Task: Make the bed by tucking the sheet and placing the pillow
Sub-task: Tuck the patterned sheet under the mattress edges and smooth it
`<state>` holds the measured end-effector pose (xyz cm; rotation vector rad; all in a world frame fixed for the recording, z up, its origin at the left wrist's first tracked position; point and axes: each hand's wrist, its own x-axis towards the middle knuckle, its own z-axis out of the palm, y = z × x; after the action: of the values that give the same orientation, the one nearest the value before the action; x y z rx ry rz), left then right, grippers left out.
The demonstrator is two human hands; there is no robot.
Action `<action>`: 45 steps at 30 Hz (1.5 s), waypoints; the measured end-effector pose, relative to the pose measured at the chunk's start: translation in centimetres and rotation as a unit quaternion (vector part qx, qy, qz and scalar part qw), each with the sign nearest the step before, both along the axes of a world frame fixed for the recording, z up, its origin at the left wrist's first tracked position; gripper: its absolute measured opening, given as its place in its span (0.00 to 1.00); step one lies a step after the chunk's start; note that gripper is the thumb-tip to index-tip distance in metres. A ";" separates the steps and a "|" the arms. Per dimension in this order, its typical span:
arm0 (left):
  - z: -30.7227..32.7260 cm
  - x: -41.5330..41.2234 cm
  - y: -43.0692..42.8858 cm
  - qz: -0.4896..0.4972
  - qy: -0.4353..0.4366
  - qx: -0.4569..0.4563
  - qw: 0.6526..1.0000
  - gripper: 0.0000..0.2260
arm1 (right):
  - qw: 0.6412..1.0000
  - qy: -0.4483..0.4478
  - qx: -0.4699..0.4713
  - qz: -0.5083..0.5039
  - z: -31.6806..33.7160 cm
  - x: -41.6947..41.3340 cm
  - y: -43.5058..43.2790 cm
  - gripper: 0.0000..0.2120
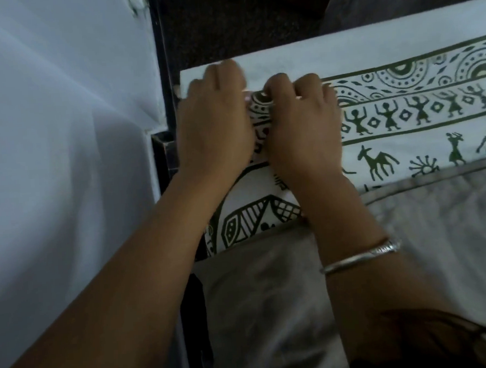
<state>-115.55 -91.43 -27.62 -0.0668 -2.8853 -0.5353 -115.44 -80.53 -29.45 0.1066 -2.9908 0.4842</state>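
- The left hand (214,122) and right hand (300,122) are curled tight, pinching a bunch of the sheet (403,103) at the corner of the bed (163,157), by the wall (46,140).
- Pulling too hard could drag the sheet crooked.
- If the bunch is not pushed flat, the corner may end up lumpy.

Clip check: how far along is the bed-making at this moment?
Done: the printed sheet lies flat along the far edge. In hand: left hand and right hand both grip a bunched fold of it at the corner beside the dark bed frame, not yet tucked. Left: finishing that tuck; a grey piped cloth lies nearer, and I cannot tell whether it is the pillow.
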 end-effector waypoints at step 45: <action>-6.1 -7.2 20.2 -0.263 -0.065 -0.187 0.944 0.34 | 0.965 -0.231 0.077 -0.097 -3.5 -5.6 23.7 0.30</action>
<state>-122.78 -71.18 -33.70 -0.9097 -3.0449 -0.0557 -121.03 -56.85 -32.94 -0.3324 -3.4399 0.2826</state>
